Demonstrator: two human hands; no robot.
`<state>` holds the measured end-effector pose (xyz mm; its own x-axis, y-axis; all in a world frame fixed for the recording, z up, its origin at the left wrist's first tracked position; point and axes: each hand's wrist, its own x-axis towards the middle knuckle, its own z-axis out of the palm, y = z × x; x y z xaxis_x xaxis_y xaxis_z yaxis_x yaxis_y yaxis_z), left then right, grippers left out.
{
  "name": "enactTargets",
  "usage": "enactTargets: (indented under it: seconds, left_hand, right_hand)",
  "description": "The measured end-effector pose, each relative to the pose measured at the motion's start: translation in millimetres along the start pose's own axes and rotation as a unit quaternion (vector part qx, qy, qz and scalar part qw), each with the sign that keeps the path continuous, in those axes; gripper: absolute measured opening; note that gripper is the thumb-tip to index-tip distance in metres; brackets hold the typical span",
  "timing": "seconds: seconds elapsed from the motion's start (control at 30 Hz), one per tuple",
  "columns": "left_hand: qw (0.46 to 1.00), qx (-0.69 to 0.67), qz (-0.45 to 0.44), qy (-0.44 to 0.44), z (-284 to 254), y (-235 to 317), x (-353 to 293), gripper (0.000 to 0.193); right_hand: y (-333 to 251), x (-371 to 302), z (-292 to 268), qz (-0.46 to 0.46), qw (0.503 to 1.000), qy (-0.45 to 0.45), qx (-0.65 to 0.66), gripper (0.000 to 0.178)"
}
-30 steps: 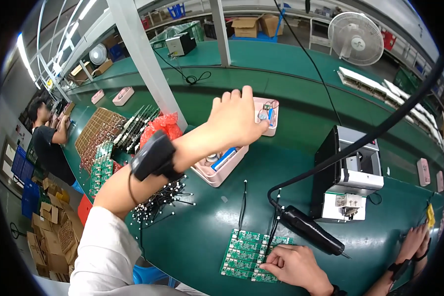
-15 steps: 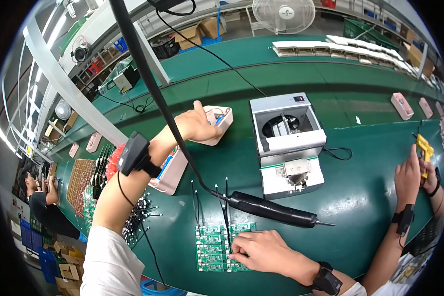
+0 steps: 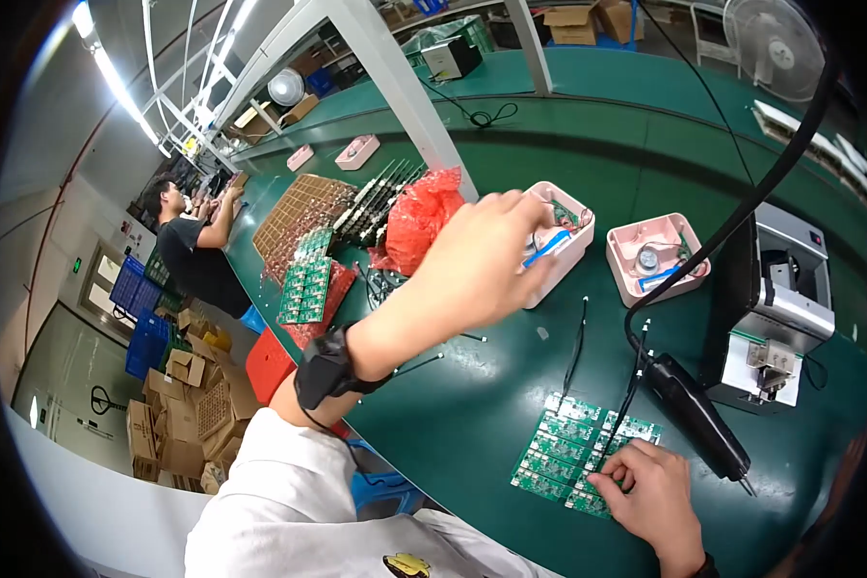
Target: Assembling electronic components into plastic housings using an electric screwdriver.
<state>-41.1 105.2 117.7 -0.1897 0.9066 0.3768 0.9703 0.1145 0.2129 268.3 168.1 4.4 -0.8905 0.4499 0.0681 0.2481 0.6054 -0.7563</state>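
My left hand point(image 3: 482, 260) reaches across the table with its fingers apart, over the near left side of a pink plastic box point(image 3: 575, 252). This box holds a blue cylinder, wires and a small green board. A second pink box point(image 3: 618, 274) stands just right of it, with a round silver part and another blue cylinder inside. My right hand point(image 3: 653, 501) rests at the lower right of a green circuit-board panel point(image 3: 556, 448). Its thumb and forefinger pinch at the lower end of a thin black cable point(image 3: 632, 390); the very tip is hidden.
A black electric screwdriver point(image 3: 696, 416) lies right of the panel, its cord arching above. Behind it stands a grey-white machine point(image 3: 790, 299). Further left are a red plastic bag point(image 3: 422, 222), stacked green boards point(image 3: 305, 289) and a brown grid tray point(image 3: 294, 217). A co-worker point(image 3: 197, 246) sits far left.
The view has swung left. My left hand has come away from the right pink box and is now by the left one. My right hand stays at the panel.
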Motion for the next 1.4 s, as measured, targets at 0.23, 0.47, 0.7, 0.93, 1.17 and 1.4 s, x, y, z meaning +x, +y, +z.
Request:
enactTargets:
  seconds: [0.23,0.47,0.7,0.93,1.17,1.4]
  left_hand:
    - [0.977,0.015,-0.041,-0.210,-1.2,-72.0,-103.4,0.025]
    - [0.980,0.068,0.009,-0.186,0.8,-74.1,-102.9,0.013]
    - [0.999,-0.025,0.014,0.029,-2.3,-77.8,-105.4,0.009]
    - [0.936,-0.044,0.320,0.142,0.9,-49.5,-102.2,0.011]
    - [0.893,-0.094,0.431,0.094,24.1,5.6,-119.9,0.015]
    - [0.854,-0.121,0.421,0.281,37.4,-2.1,-132.9,0.024]
  right_hand:
    - [-5.4,2.2,-0.9,0.022,0.999,-0.029,0.018,0.020]
    - [-11.5,3.1,-6.8,0.053,0.997,-0.031,0.053,0.017]
    - [-36.7,-6.0,-9.4,0.002,0.991,0.083,0.102,0.018]
    - [-86.7,13.6,4.5,-0.028,0.967,0.149,0.206,0.015]
    - [-89.9,13.8,36.8,-0.015,0.978,0.026,0.205,0.012]
    - [-67.0,5.3,40.2,0.079,0.978,0.065,0.180,0.010]
